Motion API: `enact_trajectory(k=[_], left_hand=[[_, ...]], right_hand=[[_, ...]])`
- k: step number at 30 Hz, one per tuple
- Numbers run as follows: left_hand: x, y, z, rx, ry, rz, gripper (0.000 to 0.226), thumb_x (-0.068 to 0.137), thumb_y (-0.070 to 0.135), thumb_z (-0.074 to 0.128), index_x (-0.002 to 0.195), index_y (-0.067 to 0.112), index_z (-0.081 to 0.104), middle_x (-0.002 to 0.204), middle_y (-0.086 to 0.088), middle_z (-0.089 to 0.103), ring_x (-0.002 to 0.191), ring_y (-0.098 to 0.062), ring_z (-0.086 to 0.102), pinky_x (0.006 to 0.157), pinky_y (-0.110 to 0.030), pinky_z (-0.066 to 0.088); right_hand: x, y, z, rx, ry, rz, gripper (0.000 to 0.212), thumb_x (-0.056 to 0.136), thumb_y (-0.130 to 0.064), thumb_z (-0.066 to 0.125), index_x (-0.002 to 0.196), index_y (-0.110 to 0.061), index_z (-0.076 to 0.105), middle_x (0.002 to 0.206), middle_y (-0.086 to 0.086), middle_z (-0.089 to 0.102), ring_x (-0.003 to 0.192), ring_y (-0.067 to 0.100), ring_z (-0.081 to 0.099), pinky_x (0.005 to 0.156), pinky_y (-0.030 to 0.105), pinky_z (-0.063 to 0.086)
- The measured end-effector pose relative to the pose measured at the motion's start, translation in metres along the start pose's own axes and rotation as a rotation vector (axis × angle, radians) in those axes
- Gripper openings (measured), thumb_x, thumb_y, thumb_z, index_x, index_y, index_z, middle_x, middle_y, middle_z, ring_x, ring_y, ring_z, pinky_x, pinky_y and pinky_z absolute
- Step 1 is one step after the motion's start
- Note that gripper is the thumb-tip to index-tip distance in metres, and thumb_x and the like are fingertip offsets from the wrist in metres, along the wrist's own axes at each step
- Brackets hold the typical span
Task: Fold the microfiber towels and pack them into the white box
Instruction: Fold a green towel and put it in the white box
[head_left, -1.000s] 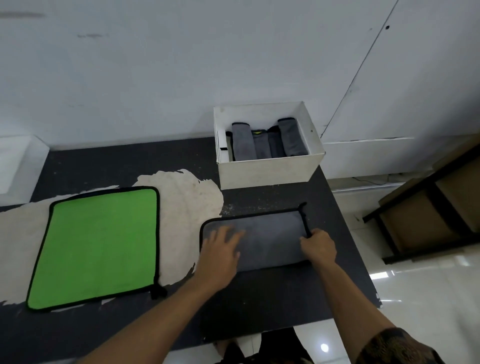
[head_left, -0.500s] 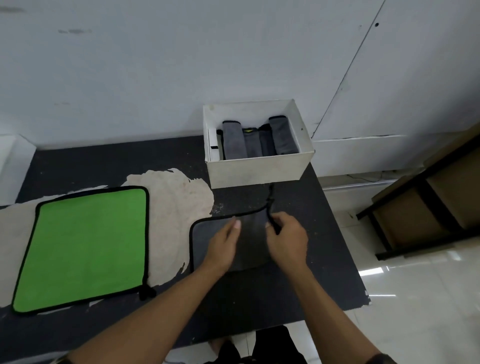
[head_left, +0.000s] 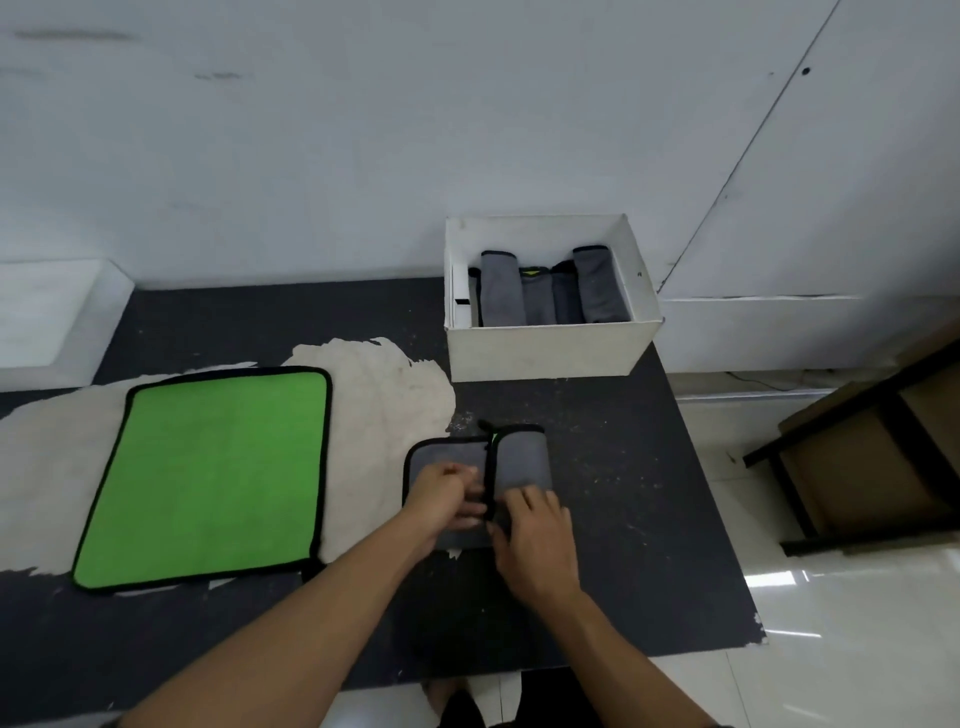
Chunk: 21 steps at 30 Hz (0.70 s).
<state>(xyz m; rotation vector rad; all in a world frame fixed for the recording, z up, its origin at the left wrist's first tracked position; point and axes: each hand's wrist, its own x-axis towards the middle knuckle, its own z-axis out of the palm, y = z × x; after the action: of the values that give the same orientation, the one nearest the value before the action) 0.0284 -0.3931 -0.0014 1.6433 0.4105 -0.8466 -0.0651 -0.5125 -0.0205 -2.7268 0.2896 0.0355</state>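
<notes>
A grey microfiber towel (head_left: 522, 457) with black trim lies on the dark table (head_left: 623, 493), in front of the white box (head_left: 550, 348). Its right part is folded over to the left, and the black edge runs down the middle. My left hand (head_left: 447, 493) rests on the left part with its fingers curled at that edge, pinching it. My right hand (head_left: 535, 519) presses on the folded flap with straight fingers. Several folded grey towels (head_left: 501, 288) stand side by side in the box. A green towel (head_left: 213, 478) lies spread flat at the left.
A worn beige patch (head_left: 384, 384) covers the table under and beside the green towel. The table's right edge drops to a tiled floor, where a dark-framed brown shelf (head_left: 872, 457) stands. A white block (head_left: 47, 317) sits at the far left against the wall.
My right hand has carried the grey towel's right edge leftwards and laid it down over the middle. My left hand has moved from flat on the towel to that edge.
</notes>
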Motion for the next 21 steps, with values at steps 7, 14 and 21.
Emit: enact_trajectory(k=[7, 14, 21], left_hand=[[-0.002, 0.01, 0.019, 0.167, 0.083, -0.061, 0.067, 0.079, 0.06, 0.067, 0.124, 0.011, 0.058, 0.122, -0.007, 0.063, 0.109, -0.025, 0.061, 0.088, -0.037, 0.051], [-0.003, 0.024, 0.033, 0.234, 0.116, 0.137, 0.028, 0.085, 0.017, 0.068, 0.112, 0.009, 0.067, 0.098, -0.007, 0.072, 0.089, -0.023, 0.068, 0.079, -0.042, 0.058], [-0.009, 0.007, -0.001, 0.294, 0.255, 0.237, 0.023, 0.089, 0.018, 0.061, 0.112, 0.016, 0.066, 0.104, -0.003, 0.069, 0.093, -0.019, 0.063, 0.077, -0.033, 0.053]], right_hand=[[0.0, 0.001, -0.01, 0.073, 0.21, 0.028, 0.01, 0.082, -0.013, 0.07, 0.087, -0.014, 0.061, 0.085, 0.005, 0.061, 0.078, 0.024, 0.056, 0.063, 0.038, 0.047], [-0.003, 0.0, -0.016, 0.237, 0.263, -0.111, 0.018, 0.084, -0.018, 0.069, 0.099, -0.016, 0.059, 0.1, 0.0, 0.055, 0.088, 0.015, 0.05, 0.072, 0.029, 0.047], [-0.002, 0.017, -0.002, 0.211, -0.009, 0.243, 0.051, 0.08, -0.021, 0.072, 0.119, -0.023, 0.039, 0.121, 0.002, 0.043, 0.097, 0.016, 0.054, 0.079, 0.03, 0.052]])
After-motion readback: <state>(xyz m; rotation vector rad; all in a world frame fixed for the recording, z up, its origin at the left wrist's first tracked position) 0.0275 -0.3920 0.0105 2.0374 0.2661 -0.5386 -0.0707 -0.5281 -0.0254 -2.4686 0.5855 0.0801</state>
